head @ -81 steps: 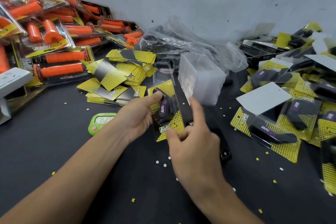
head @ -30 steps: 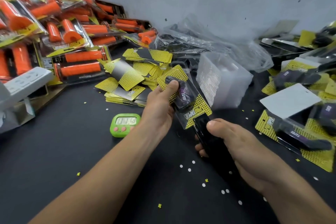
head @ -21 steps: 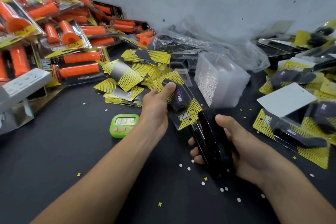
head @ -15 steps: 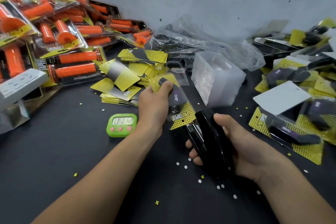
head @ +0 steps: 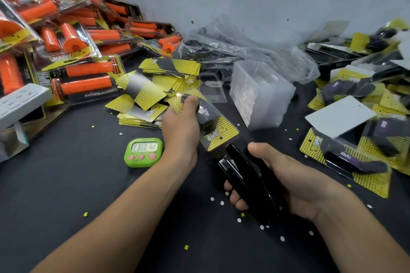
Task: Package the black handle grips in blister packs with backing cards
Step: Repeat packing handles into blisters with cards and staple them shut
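Above the table, at centre: 1 blister pack is held tilted, its near end lowered toward a black stapler.
Left hand: its fingers are wrapped round the pack's far half with the thumb laid along the clear shell, and the pack is held off the surface.
Right hand: the stapler is gripped, thumb on top of the upper arm, fingers curled beneath the base.
Black handle grip: it is seated inside the clear shell, purple label up, over the yellow-and-black backing card.
Stapler mouth: the card's near edge is met by it, but how deep the edge sits between the arms cannot be told.
Step in hand: this is judged to be the fastening of shell to card, with the grip already loaded for this pack.
Next move: the edge would need to be slid squarely into the mouth, clear of the grip's bulge. The upper arm would then be pressed down firmly while shell and card are held aligned by the left hand. A further staple on another edge may be called for.
Supplies: a stack of empty blisters stands just beyond the pack, and loose backing cards lie heaped to its left.
Finished packs: these are piled at the right, several face up.
Elsewhere: orange grip packs are heaped at far left, a green timer lies beside the left wrist, and small punched dots are scattered beneath the stapler.
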`<state>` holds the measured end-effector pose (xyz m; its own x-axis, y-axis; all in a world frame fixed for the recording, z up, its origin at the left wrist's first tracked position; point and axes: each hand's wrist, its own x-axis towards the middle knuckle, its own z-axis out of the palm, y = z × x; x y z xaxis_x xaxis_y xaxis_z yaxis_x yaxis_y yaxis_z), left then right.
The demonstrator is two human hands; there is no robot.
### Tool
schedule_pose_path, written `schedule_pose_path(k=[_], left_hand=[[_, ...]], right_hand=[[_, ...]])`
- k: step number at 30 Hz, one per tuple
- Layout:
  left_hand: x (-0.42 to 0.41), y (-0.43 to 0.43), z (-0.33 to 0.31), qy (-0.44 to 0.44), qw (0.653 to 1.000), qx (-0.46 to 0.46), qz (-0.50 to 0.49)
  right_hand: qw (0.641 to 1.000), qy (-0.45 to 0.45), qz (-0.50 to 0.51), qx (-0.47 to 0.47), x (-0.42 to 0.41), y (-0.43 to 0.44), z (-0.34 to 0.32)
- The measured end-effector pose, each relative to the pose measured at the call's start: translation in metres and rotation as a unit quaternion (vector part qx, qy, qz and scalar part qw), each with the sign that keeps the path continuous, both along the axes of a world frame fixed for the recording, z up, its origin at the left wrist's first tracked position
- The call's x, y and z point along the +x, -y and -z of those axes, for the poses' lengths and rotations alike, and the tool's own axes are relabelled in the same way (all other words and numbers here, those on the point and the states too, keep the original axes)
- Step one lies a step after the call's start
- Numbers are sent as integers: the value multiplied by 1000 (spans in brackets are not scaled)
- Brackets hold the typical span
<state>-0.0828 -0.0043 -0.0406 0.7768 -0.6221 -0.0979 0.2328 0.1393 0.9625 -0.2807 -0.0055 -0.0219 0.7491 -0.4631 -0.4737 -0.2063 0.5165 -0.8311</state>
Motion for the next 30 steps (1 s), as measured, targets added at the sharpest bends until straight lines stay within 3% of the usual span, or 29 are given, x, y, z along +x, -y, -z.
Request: schedule_pose_path(k=[3, 7, 13, 18, 30], left_hand=[[3, 2, 6, -53, 998, -5, 22], [-3, 2, 8, -45, 996, 23, 70], [-2, 0, 3, 79, 996, 20, 38], [-7, -4, 2, 133, 990, 16, 38], [-7, -3, 11, 172, 985, 17, 11]], right_hand=[[1000, 16, 20, 1, 3, -1, 1], [998, 44, 46, -4, 6, -2, 4], [998, 45, 39, -11, 4, -3, 4], [997, 47, 53, -16, 6, -4, 4], [994, 40, 100, -20, 13, -11, 4]])
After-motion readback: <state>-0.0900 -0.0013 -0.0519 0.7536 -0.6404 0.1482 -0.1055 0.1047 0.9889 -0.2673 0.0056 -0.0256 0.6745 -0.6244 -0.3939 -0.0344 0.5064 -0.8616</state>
